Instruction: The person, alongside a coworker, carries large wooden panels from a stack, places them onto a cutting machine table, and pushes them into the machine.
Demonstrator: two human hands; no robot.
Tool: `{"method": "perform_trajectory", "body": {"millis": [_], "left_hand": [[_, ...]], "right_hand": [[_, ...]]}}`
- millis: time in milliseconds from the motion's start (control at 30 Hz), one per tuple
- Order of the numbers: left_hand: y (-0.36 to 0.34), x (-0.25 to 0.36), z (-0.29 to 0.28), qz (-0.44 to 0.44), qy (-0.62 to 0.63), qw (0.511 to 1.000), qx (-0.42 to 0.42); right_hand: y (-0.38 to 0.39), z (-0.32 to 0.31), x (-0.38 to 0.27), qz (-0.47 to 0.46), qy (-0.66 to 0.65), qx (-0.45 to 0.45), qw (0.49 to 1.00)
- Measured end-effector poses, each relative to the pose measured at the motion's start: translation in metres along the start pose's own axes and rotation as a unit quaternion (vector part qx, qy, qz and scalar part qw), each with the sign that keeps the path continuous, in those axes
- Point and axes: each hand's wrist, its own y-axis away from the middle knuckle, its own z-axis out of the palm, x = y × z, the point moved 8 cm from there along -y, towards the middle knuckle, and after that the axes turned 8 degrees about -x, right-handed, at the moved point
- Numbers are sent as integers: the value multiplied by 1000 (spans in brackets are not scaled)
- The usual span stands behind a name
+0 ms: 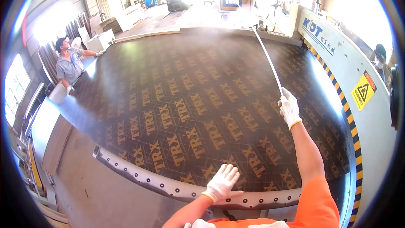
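A large dark brown panel (181, 88), printed all over with a repeating yellowish pattern, spreads out before me. My left hand (223, 182), in a white knit glove, lies flat with fingers spread on the panel's near edge, beside a curved-looking metal rail (162, 185) with a row of round holes. Farther right, my right hand (290, 106), gloved too, is closed around the near end of a long thin white rod (268, 59). The rod reaches over the panel to its far edge, by a small dark fitting (260, 27).
A pale machine beam (337, 55) with black-and-yellow striped edging runs along the right. At the left edge a co-worker (71, 61) has gloved hands at the panel. Another person (381, 59) stands behind the beam. A control box with a screen (236, 1) stands beyond the far edge.
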Motion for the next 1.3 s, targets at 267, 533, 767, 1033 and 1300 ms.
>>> {"method": "perform_trajectory", "body": {"millis": [267,533,767,1033,1300], "left_hand": [[2,-7,-4,12,36,999,17],[2,-8,-4,17,47,999,13],[1,-5,-3,12,37,999,-11],[-4,-6,-2,-15,30,998,-51],[0,-8,0,-23,25,998,-51]], "right_hand": [[-33,50,-27,-21,16,9,1000],[-39,51,-30,-2,22,25,999],[-23,21,-24,4,-20,41,999],[-24,-4,-16,14,-14,52,998],[-27,9,-19,19,-6,37,999]]}}
